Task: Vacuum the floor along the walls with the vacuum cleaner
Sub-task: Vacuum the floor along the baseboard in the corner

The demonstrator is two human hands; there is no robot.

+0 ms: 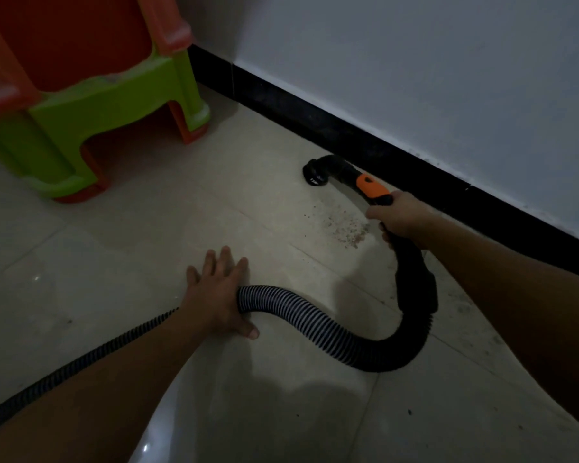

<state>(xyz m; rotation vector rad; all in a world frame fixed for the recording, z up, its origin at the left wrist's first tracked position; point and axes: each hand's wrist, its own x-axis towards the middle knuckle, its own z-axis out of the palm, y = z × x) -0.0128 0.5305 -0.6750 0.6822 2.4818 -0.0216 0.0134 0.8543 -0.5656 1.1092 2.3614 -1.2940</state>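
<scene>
- Head view, nearest: two bare forearms reach in from the bottom corners over a pale tiled floor (114, 248), dim and slightly glossy.
- Left hand (219, 292) lies open, fingers spread, palm down across the ribbed hose (301, 315); its thumb touches the tile on the near side of the hose.
- From under that hand the hose runs back to the near left edge, and on the right it loops near, then rises into a black cuff.
- Right hand (396, 217) is closed around the black vacuum handle (371, 190), just below its orange section.
- Between the hands and the wall, a patch of reddish crumbs (345, 228) lies on the tile, just left of the right hand.
- Farther on, the black nozzle (318, 173) bends down to the floor, close beside the black baseboard (415, 175).
- Above the baseboard stands a white wall (415, 78).
- Far left, stacked green and orange plastic stools (91, 105) stand near the corner.
</scene>
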